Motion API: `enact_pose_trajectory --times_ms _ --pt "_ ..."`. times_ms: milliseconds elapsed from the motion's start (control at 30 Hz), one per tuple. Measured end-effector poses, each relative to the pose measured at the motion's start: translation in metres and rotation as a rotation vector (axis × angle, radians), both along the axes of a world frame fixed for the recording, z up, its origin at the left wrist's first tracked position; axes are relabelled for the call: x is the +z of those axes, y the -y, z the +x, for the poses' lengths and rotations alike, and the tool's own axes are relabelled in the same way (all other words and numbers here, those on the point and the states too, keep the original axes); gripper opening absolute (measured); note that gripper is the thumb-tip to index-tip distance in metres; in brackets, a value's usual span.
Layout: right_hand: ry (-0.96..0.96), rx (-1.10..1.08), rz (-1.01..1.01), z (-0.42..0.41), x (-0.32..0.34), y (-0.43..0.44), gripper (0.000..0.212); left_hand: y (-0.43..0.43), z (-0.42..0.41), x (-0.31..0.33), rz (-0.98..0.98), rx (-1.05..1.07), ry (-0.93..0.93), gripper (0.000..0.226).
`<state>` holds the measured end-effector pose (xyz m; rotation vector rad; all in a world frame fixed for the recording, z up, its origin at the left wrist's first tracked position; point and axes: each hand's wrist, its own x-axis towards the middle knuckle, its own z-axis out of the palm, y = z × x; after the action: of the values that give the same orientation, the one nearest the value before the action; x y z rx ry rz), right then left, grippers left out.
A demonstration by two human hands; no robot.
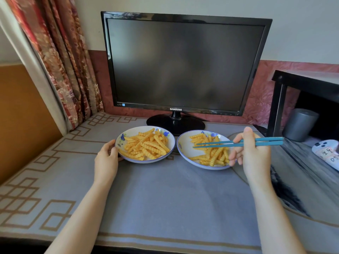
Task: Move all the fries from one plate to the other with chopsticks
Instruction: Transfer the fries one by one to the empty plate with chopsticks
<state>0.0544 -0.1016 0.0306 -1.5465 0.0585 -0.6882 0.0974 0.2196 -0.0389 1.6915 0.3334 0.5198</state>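
Two white plates with blue flower rims sit side by side on a grey cloth. The left plate carries a full heap of crinkle-cut fries. The right plate holds a thinner spread of fries, mostly on its right half. My left hand grips the left plate's left rim. My right hand holds a pair of teal chopsticks level over the right plate. Their tips point left, slightly apart, with no fry between them.
A black monitor on its stand rises right behind the plates. Floral curtains hang at the left. A black shelf with a grey cylinder and a white device stands at the right.
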Motion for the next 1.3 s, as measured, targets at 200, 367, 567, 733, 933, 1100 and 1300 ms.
enact_pose_trajectory --times_ms 200,367,567,733,933,1100,1300 --pt "-0.007 -0.018 0.009 -0.002 0.005 0.018 0.042 0.000 0.002 0.000 -0.009 0.003 0.000 0.038" --pt "-0.020 -0.012 -0.022 0.000 0.003 0.017 0.042 -0.001 0.000 -0.001 -0.004 0.004 0.001 0.038" --pt "-0.024 -0.001 -0.016 0.002 0.003 0.012 0.043 0.000 0.001 -0.001 -0.002 0.001 -0.003 0.038" --pt "0.016 -0.042 0.006 0.000 0.003 0.003 0.046 -0.001 0.001 -0.001 0.004 0.004 0.003 0.037" --pt "0.057 -0.037 0.055 -0.003 0.005 -0.006 0.045 -0.001 0.001 -0.001 0.012 0.003 0.003 0.037" --pt "0.087 -0.002 0.140 -0.008 0.009 -0.022 0.044 -0.001 0.002 -0.001 0.007 0.003 0.012 0.038" --pt "0.068 0.110 0.141 -0.004 0.000 -0.054 0.042 -0.001 0.001 -0.001 0.009 0.002 0.015 0.038"
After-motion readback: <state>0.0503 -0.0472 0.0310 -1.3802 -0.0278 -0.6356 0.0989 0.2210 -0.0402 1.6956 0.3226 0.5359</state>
